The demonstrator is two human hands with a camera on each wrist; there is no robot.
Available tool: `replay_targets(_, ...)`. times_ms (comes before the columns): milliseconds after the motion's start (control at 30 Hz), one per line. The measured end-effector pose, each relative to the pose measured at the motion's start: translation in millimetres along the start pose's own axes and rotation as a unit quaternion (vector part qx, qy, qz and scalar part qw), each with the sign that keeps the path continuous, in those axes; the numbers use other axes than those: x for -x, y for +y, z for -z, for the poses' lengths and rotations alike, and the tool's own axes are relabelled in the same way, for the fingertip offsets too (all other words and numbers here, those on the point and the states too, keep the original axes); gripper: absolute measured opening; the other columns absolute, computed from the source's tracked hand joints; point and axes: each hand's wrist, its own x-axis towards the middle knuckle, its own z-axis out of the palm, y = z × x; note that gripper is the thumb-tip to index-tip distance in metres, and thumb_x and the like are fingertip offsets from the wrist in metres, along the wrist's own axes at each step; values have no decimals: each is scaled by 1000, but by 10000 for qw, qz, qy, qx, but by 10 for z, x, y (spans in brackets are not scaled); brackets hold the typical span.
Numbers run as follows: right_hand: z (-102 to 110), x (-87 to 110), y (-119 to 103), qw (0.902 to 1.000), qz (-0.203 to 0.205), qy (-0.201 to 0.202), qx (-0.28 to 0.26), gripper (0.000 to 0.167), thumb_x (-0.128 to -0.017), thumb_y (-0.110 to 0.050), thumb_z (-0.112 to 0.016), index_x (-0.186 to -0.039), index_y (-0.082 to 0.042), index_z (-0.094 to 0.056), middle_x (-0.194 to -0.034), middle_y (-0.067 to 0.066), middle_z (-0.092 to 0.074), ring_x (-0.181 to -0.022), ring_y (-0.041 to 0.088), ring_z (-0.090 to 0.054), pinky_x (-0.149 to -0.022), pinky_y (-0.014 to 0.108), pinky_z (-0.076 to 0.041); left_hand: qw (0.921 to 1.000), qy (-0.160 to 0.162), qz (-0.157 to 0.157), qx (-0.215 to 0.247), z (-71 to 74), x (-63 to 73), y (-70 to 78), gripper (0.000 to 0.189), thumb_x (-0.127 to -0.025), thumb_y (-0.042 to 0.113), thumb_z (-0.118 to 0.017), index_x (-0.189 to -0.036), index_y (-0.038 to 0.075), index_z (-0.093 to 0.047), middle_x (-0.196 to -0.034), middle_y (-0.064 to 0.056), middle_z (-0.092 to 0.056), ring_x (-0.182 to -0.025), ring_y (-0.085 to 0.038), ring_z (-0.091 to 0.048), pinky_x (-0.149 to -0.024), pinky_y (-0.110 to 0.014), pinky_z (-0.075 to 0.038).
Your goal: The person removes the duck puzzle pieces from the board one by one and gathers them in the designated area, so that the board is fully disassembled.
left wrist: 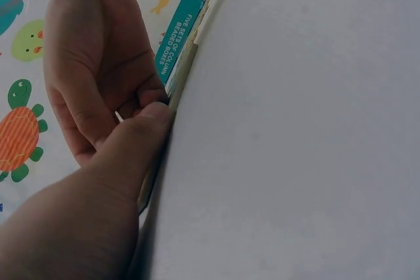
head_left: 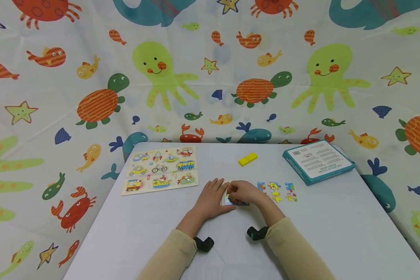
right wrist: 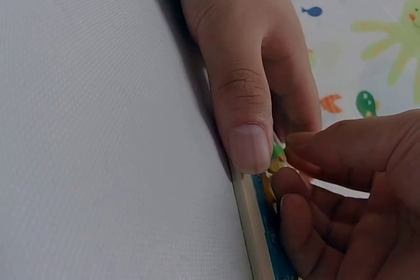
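A small wooden puzzle board (head_left: 225,201) lies flat on the table between my hands, partly covered by them. My left hand (head_left: 212,198) rests along its left side with fingers extended, and the thumb (right wrist: 251,149) presses on the near edge of the frame. Over the board, my right hand (head_left: 246,191) is bent down and pinches a small puzzle piece (right wrist: 279,155) with green and yellow on it. Much of that piece is hidden by the fingertips. Blue shows on the board's surface under the right hand. Several loose, colourful puzzle pieces (head_left: 276,192) lie just right of it.
A larger vehicle puzzle board (head_left: 161,171) lies at the back left. Behind the hands is a yellow block (head_left: 247,159). A teal and white box (head_left: 318,161) lies at the back right. The white table (head_left: 126,233) meets a sea-animal patterned cloth (head_left: 210,97).
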Motion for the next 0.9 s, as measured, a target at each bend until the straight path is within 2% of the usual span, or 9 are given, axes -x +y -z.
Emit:
replay_targets(467,14,12,18,9990,47,0,-443,11,-89,-5,-63,-99,-9,-61,-82,4,-65,-68,16,-59,-60,26,-52,9999,97,-57,58,-25,-10,-21,92,-82,77,-55,-153,22,-37,-161,-4,-33,-152,-28,-23,-125,-48,-18)
replay_targets(900,44,66,25,9971,115,204,-724,9,-92,-9,-64,-100,-12,-62,-84,5,-64,-69,18,-61,-63,28,-55,9998,148,-89,94,-26,-8,-27,90,-83,77,-54,-154,25,-36,-161,-5,-32,-152,-29,-24,-125,-48,-18)
